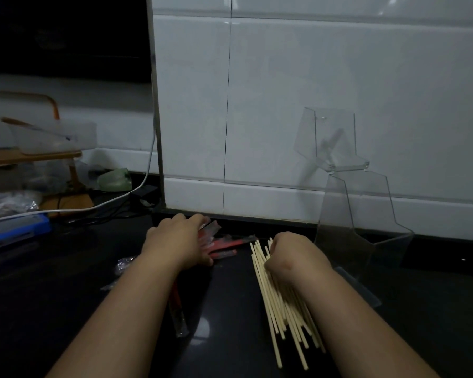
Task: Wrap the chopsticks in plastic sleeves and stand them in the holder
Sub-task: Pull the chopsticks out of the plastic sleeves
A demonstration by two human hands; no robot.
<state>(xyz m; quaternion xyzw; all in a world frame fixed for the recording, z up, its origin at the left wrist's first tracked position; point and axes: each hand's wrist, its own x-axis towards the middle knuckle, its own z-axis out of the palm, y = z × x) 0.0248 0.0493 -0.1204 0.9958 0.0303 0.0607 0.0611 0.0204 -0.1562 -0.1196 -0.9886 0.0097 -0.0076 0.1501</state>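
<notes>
A pile of pale wooden chopsticks [281, 309] lies on the dark counter in front of me. My right hand [295, 255] rests on the pile's far end with its fingers curled into the sticks. To the left lie several red and clear plastic sleeves [224, 245]. My left hand [180, 238] lies on them, its fingertips on a sleeve end; whether it pinches one is hidden. One more sleeve [179, 315] shows under my left forearm. A clear acrylic holder [366, 236] stands against the tiled wall at the right, with nothing in it.
A white cable [99, 205] runs across the back left of the counter. A blue box [14, 230], a wooden rack with plastic tubs [38, 148] and crumpled plastic wrap [123, 264] crowd the left side. The white tiled wall [284, 105] closes the back.
</notes>
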